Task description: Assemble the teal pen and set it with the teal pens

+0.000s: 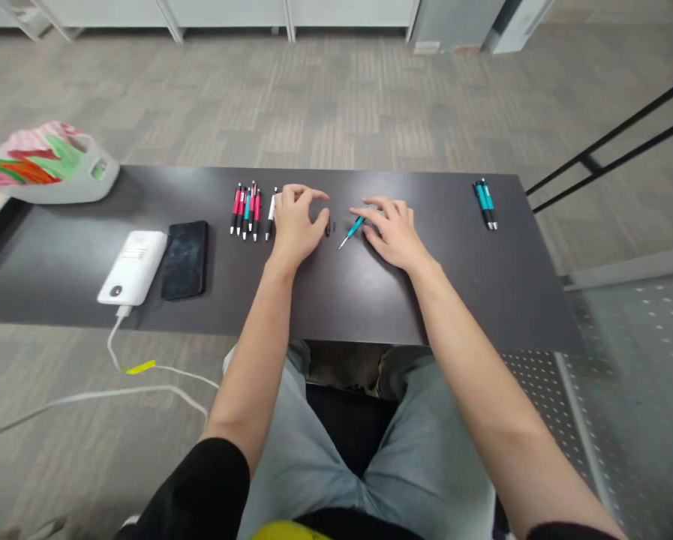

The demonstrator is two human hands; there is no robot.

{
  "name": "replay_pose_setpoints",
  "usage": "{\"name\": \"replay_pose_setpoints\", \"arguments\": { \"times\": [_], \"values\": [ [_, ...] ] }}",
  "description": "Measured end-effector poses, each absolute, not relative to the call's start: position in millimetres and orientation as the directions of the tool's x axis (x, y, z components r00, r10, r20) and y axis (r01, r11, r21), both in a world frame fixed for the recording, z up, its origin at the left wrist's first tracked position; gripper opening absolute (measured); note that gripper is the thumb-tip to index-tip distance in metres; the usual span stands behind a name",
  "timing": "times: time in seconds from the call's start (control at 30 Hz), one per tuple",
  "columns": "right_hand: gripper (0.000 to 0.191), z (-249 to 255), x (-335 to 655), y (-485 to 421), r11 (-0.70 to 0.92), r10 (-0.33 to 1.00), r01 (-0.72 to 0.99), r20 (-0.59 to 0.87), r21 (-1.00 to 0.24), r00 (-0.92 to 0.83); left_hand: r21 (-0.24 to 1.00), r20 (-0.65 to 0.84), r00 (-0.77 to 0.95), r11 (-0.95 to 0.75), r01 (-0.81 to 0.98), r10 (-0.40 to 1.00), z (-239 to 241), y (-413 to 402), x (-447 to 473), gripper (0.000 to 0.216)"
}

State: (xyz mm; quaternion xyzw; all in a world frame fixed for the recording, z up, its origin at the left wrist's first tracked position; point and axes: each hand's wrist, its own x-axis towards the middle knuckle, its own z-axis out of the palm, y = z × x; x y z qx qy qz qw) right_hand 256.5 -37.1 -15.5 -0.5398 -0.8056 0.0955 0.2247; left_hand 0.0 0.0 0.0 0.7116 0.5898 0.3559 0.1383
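Left hand (299,225) over the worktop (359,304), thumb and index finger apart, its grip unclosed; a black pen part (328,226) lies just beside the thumb tip, with a tiny dark piece (334,226) next to it. Right hand (391,231) has fingers spread over a teal pen (353,229), mid-worktop between the hands, slanted, its thin metal tip bare and pointing toward the person; can't tell whether the right grip has hold of it. White pen (271,215) just beside the left hand, then a cluster of pink and teal pens (256,214) to its left. Two more teal pens (485,204) side by side near the far right. Phone (184,260) beside a white power bank (133,268) with cable (112,345) plugged in; white basket (108,176) at far left, colorful stuff inside.
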Motion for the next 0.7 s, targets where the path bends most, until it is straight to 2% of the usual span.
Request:
{"name": "replay_pose_setpoints", "arguments": {
  "times": [0.27,0.47,0.7],
  "values": [
    [0.032,-9,262,-36,0.439,0.898,0.817,0.205,-0.374,-0.389,0.563,0.280,0.214,-0.340,0.753,0.936,-13,-11,0,0.016],
    [0.026,-2,270,-42,0.457,0.889,0.787,0.181,-0.415,-0.421,0.554,0.258,0.254,-0.358,0.752,0.932,-11,-11,-1,0.010],
    [0.026,2,285,-48,0.388,0.922,0.802,0.173,-0.454,-0.347,0.567,0.255,0.266,-0.367,0.737,0.930,-9,-12,3,0.007]
  ]
}}
